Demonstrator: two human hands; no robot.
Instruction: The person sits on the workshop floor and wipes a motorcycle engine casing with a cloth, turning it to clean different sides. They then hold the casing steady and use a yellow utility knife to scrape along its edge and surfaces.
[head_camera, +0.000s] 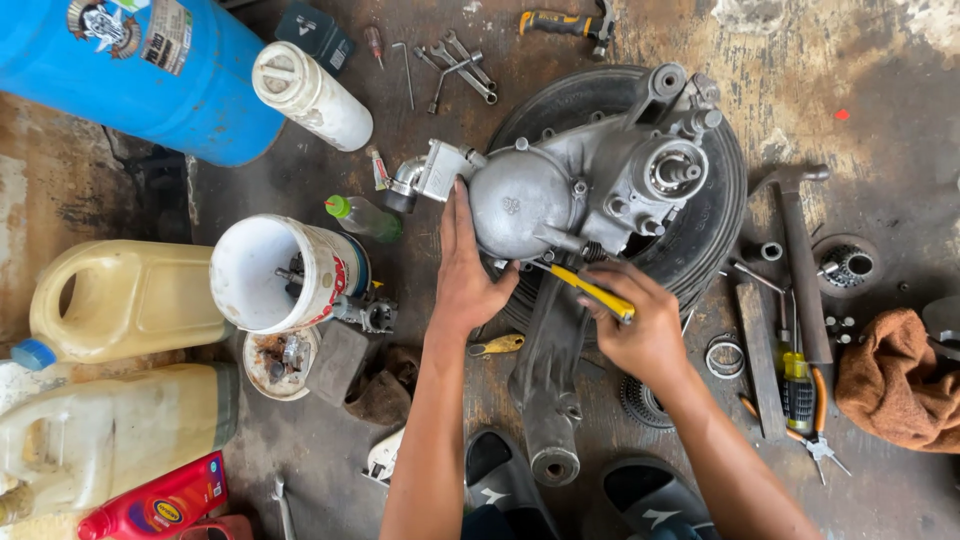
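Note:
A grey metal engine casing (590, 180) lies on a black tyre (715, 215) in the middle of the floor. My left hand (466, 275) rests flat against the casing's round domed cover, fingers stretched upward. A yellow-handled screwdriver (592, 291) is gripped in my right hand (640, 325), its tip touching the lower edge of the domed cover. Below the casing a dark metal arm (548, 390) runs toward my sandalled feet (655, 500).
A blue drum (150, 75), a white canister (310, 95), a white bucket (275, 275) and yellowish jugs (120, 300) stand at the left. Spanners (455, 65) lie at the top. A hammer (800, 250), pliers (805, 400) and a brown rag (895, 380) lie at the right.

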